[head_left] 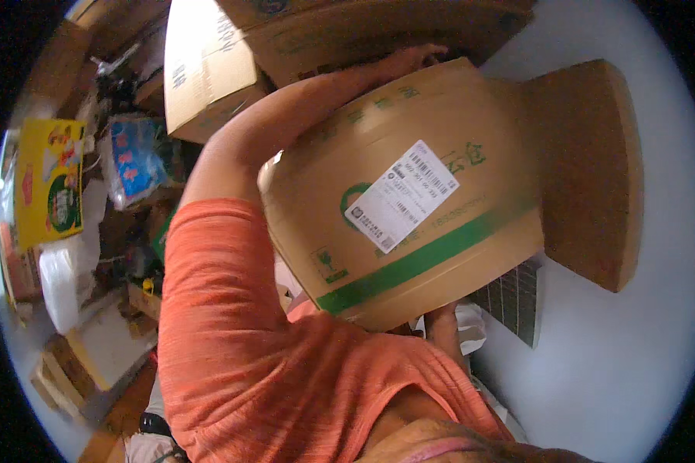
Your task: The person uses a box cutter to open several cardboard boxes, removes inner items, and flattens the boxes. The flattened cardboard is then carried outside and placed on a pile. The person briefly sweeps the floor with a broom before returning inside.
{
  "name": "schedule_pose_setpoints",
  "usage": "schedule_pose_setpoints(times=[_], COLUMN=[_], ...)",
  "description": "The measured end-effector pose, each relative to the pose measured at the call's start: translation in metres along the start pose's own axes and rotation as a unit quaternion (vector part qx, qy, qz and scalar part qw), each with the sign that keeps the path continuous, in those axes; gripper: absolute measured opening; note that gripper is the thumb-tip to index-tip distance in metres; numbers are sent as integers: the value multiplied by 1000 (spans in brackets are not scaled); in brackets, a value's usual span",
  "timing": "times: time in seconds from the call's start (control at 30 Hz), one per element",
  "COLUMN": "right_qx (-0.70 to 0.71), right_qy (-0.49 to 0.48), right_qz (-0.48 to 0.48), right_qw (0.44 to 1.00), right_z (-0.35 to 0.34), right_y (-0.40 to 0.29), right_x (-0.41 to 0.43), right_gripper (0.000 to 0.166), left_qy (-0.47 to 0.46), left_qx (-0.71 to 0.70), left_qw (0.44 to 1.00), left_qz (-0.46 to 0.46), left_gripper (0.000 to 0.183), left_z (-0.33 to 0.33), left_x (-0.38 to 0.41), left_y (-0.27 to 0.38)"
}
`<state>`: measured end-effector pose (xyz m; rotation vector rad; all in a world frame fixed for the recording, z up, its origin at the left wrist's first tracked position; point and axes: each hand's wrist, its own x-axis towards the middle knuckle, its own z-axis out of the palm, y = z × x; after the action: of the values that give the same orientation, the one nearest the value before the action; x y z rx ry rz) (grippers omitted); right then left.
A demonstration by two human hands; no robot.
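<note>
A large cardboard box with a green band, green print and a white label fills the middle, tilted and close to my chest. My left arm, in an orange sleeve, reaches around its far side. At the upper far edge of the box lies my left hand, partly in shadow, its fingers bent against the carton. My right forearm shows below the near edge, and the hand on it is hidden by the box.
More cartons stand beyond, one brightly lit. Another brown cardboard box is at the right by a pale wall. On the left are a yellow printed package, a blue plastic bag and a white plastic-wrapped item.
</note>
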<state>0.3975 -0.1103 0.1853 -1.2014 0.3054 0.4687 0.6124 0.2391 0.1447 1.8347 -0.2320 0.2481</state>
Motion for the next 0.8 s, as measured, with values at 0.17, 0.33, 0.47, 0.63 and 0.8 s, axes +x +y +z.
schedule_pose_setpoints(times=[0.17,0.33,0.47,0.63,0.8], right_qx=[-28,-55,-75,-99,-134], right_qy=[-16,-32,-38,-62,-83], right_qz=[-32,-62,-90,-126,-181], right_qw=[999,996,992,985,971], right_z=[3,4,6,8,4], right_y=[-5,-7,-9,-7,-6], right_x=[1,2,0,1,-10], right_gripper=[56,56,57,57,58], left_qy=[85,100,-53,-15,-3], left_qx=[18,3,-260,-338,-189], left_qw=[989,966,932,900,974], left_qz=[-119,-238,-246,-275,-123], left_gripper=[40,40,45,33,28], left_z=[-39,-62,-81,-71,-55], left_x=[-117,-205,-236,-274,-285], left_y=[34,89,123,127,116])
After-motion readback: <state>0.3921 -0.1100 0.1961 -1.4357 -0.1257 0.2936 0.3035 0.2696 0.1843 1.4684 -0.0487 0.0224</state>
